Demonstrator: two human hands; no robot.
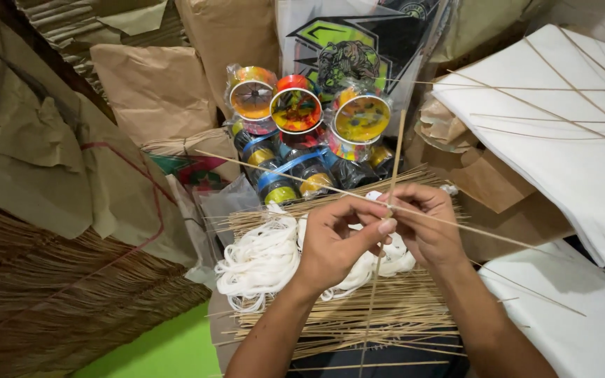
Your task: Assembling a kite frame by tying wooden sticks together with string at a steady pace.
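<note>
Ahead of you, top centre: clear plastic bag (358,42), black-and-green graphic panel inside. Below it: colourful spools (295,108) in clear wrap, blue-taped. Around you, left and top: brown paper parcels (155,87), flat, creased.

Bg: colourful spools (295,110) wrapped in plastic, brown paper bags (154,87), white paper sheets (561,140) at right, dried-straw mat (43,280) at left.

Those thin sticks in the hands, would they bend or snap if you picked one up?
The sticks look very slender and long, so probably light and springy, bending before snapping. The left hand and right hand pinch them at the crossing with fingertips only, which suggests little weight. Round and thin, they might roll or slide off the pile.
</note>
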